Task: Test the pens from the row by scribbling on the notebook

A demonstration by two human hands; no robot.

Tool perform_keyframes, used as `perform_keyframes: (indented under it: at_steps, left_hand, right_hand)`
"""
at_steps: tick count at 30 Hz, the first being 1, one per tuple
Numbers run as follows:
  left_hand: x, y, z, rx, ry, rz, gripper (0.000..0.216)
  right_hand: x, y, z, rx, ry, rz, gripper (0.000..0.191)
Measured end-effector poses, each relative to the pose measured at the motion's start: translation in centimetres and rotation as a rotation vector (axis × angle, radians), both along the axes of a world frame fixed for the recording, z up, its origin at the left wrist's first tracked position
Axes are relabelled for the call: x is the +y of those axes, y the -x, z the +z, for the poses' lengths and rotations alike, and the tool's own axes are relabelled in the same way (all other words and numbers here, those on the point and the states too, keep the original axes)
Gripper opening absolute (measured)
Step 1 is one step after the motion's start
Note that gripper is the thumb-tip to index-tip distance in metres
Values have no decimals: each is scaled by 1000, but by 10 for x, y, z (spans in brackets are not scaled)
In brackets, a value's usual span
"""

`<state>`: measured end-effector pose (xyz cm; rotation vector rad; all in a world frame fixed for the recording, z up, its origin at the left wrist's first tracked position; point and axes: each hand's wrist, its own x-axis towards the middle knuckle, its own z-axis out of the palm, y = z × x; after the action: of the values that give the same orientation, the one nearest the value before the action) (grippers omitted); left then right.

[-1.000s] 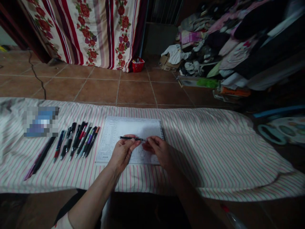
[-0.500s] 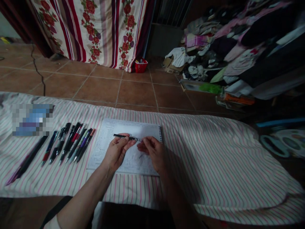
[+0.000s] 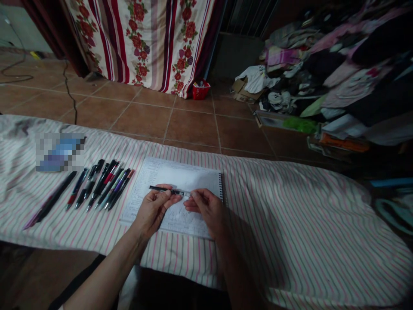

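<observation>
Over a spiral notebook (image 3: pixel 193 170) with handwriting on its pages, my left hand (image 3: pixel 158 206) pinches a dark pen (image 3: pixel 158 188) that lies nearly level, one end pointing left. Facing it, my right hand (image 3: pixel 206 209) has its thumb and forefinger closed at the pen's right end, where a clear, pale section shows. Whether that section is a separate piece I cannot tell. To the left of the notebook, several pens (image 3: pixel 105 185) lie side by side on the striped cloth (image 3: pixel 274 206).
Farther left are a long dark and purple pen-like item (image 3: pixel 53 200) and a blurred-out blue object (image 3: pixel 61 153). Beyond the cloth lies a tiled floor (image 3: pixel 190 125) with a red basket (image 3: pixel 200 89) by a flowered curtain (image 3: pixel 161 43). Clothes (image 3: pixel 348 77) are heaped at the right.
The view has shifted, so the pens and background sit farther right in it. Both hands keep their hold on the pen, close together over the notebook.
</observation>
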<state>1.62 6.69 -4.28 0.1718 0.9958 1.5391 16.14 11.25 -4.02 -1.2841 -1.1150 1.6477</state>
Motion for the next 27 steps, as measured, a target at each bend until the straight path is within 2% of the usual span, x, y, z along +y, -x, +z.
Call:
perform_keyframes:
  at_steps: [11,15,19,23,27]
  left_hand:
    - [-15,12,1,-24,7,62,23]
    - [-9,11,1,-3,-18,68,22]
    - [-1,6,1,20,-1,21,16]
    - [5,2,7,-2,42,47,10]
    - [9,-2,15,8,47,-38,9]
  right_hand:
    - [-2,16,0,-11,-7,50,44]
    - [0,18,-3,0,-19,57,44]
    - [2,18,-5,57,-10,10,42]
    - [2,16,-6,57,-4,4,41]
    - [2,8,-9,71,7,-7,41]
